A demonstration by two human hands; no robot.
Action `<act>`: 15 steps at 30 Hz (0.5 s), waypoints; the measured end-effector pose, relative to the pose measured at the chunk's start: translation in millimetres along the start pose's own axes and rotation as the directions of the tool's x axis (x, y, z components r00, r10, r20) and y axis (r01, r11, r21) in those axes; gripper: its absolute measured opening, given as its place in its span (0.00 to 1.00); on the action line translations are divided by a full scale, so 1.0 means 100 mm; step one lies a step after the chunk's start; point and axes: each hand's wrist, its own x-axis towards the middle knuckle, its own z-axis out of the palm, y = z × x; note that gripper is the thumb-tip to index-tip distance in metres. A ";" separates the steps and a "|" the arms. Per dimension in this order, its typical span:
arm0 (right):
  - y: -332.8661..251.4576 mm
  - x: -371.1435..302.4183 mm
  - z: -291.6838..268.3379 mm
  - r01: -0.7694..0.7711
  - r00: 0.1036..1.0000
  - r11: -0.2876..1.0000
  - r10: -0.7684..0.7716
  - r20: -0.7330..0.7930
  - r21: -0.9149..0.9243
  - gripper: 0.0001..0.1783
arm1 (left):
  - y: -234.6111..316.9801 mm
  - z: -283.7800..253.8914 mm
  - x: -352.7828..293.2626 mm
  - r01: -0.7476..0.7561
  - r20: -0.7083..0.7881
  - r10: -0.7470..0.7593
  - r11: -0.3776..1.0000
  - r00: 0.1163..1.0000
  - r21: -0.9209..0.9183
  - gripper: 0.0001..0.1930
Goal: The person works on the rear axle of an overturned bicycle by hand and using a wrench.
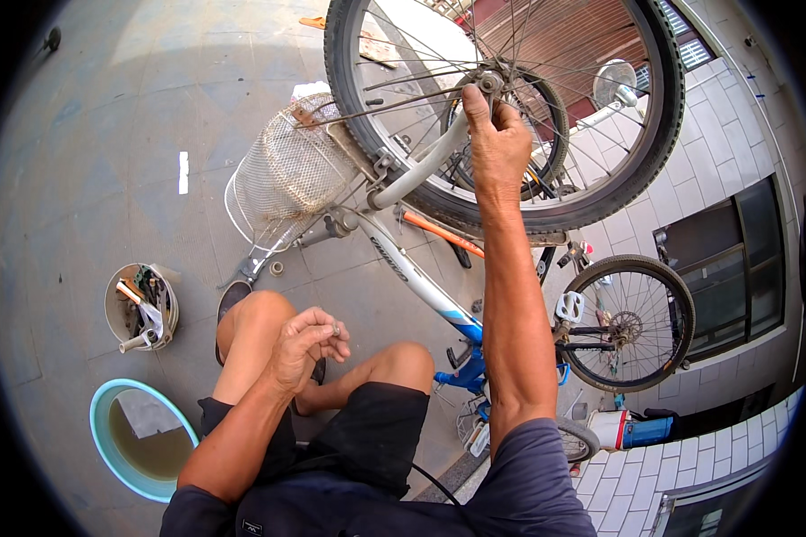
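A bicycle with a white and blue frame (412, 271) stands before me, its front wheel (663, 125) raised high. The grey fork (425, 172) runs up to the wheel's hub (490, 81). My right hand (500, 148) reaches up to it, thumb on the fork's end by the axle and fingers curled behind. Lower down, over my knees, my left hand (306, 347) is closed in a pinch on a small metal piece (336, 329), perhaps a nut. A wire basket (300, 166) hangs at the bike's front, left of the wheel.
On the left stand a bucket of tools (172, 336) and a turquoise basin (98, 438) of murky water. A small ring-shaped part (276, 268) lies on the paving. Another bicycle's wheel (687, 336) stands right, near the tiled wall (690, 461).
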 end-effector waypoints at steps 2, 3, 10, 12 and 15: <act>-0.08 -0.01 0.00 -0.065 0.998 0.997 0.066 0.008 -0.030 0.38 | 0.00 0.00 0.01 0.002 0.001 -0.002 1.000 1.000 0.001 0.04; -0.13 -0.02 0.01 -0.098 0.995 0.994 0.099 0.014 -0.042 0.40 | 0.00 0.00 0.00 0.002 -0.001 -0.002 1.000 1.000 0.002 0.04; -0.23 0.01 0.07 -0.154 0.988 0.968 0.151 -0.031 -0.197 0.41 | 0.01 0.00 0.00 0.002 -0.006 -0.002 1.000 1.000 0.017 0.04; -0.21 0.03 0.05 -0.141 0.990 0.971 0.140 -0.015 -0.191 0.41 | 0.01 -0.01 0.00 0.005 -0.006 -0.005 1.000 1.000 0.024 0.04; -0.15 0.05 0.06 -0.082 0.997 0.983 0.080 -0.021 -0.166 0.39 | 0.02 0.01 0.00 0.010 -0.011 -0.010 0.999 1.000 0.030 0.04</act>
